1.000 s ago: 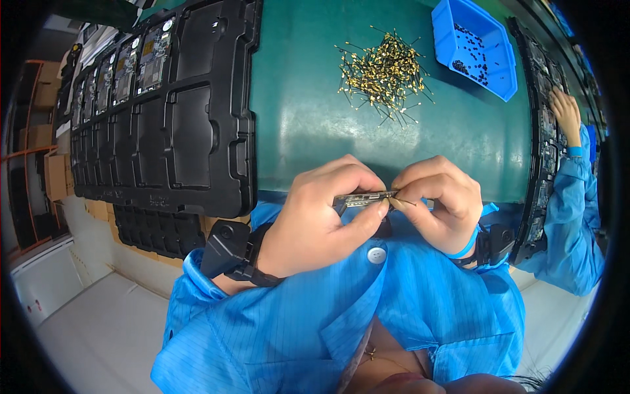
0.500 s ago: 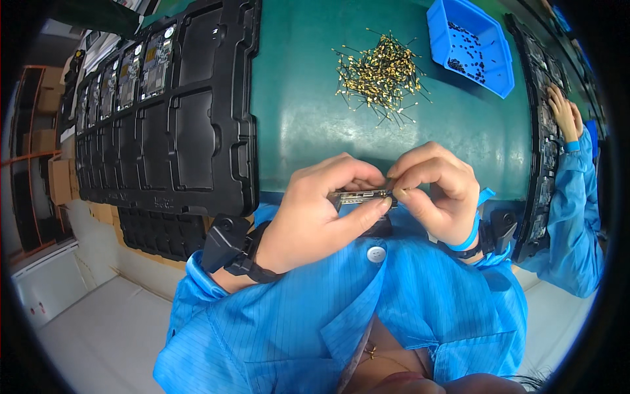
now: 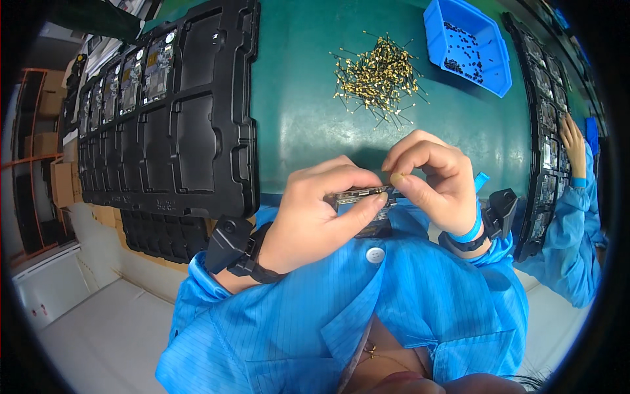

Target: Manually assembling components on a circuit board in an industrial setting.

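My left hand (image 3: 321, 213) grips a small dark circuit module (image 3: 357, 198) close to my chest, thumb along its near edge. My right hand (image 3: 433, 180) meets it from the right, its thumb and forefinger pinched against the module's right end; whatever sits between those fingertips is too small to make out. Both wrists carry black strapped devices, and both sleeves are blue. A loose heap of thin gold pins (image 3: 380, 75) lies on the green table (image 3: 302, 125) beyond my hands.
A black moulded tray (image 3: 190, 131) with several pockets, some holding boards, fills the left. A blue bin (image 3: 469, 43) with small black parts sits at the back right. Another black tray (image 3: 548, 131) runs down the right, where another person's hand (image 3: 572, 134) in a blue sleeve works.
My right hand's fingers have curled closer over the module's right end. The thin pin that stuck out there a second ago is no longer visible.
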The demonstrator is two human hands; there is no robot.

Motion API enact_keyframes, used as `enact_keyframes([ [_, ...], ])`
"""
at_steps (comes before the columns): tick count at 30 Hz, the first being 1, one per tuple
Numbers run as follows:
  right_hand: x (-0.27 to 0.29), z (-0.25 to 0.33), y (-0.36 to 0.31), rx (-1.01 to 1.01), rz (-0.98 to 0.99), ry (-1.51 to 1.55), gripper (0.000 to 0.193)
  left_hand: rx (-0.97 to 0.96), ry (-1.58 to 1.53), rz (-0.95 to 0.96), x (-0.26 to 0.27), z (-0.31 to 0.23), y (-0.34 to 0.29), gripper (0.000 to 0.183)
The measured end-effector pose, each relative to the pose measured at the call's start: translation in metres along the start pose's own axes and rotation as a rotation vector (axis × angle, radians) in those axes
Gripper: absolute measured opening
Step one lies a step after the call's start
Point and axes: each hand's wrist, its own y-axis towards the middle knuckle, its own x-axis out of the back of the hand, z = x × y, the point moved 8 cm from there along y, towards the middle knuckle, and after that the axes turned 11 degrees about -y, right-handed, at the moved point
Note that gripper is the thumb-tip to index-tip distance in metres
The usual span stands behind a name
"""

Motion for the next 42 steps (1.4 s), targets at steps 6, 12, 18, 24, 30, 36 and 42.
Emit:
enact_keyframes([
  [6, -0.006, -0.007, -0.002, -0.079, 0.010, 0.245, 0.013, -0.024, 0.004, -0.040, 0.006, 0.002, -0.003, 0.023],
  [12, -0.031, -0.012, -0.005, -0.111, 0.181, 0.117, 0.047, 0.001, -0.406, -0.232, 0.022, 0.004, -0.002, 0.051],
  [18, -0.028, -0.008, 0.004, -0.009, -0.141, -0.133, 0.064, -0.126, -0.038, -0.279, 0.022, -0.002, -0.002, 0.088],
  [24, -0.034, 0.000, 0.005, 0.010, -0.038, 0.176, 0.091, -0.028, 0.240, 0.024, -0.003, -0.005, 0.001, 0.102],
  [30, -0.027, 0.001, 0.001, 0.078, 0.089, 0.133, 0.067, 0.286, -0.291, 0.060, -0.003, 0.009, -0.008, 0.072],
  [36, 0.021, -0.004, 0.008, -0.014, -0.148, 0.176, 0.029, 0.378, -0.302, 0.102, 0.006, 0.010, -0.010, 0.028],
  [42, -0.015, -0.024, 0.021, -0.205, 0.218, 0.525, 0.016, 0.432, -0.095, 0.241, -0.005, 0.020, -0.008, 0.032],
])
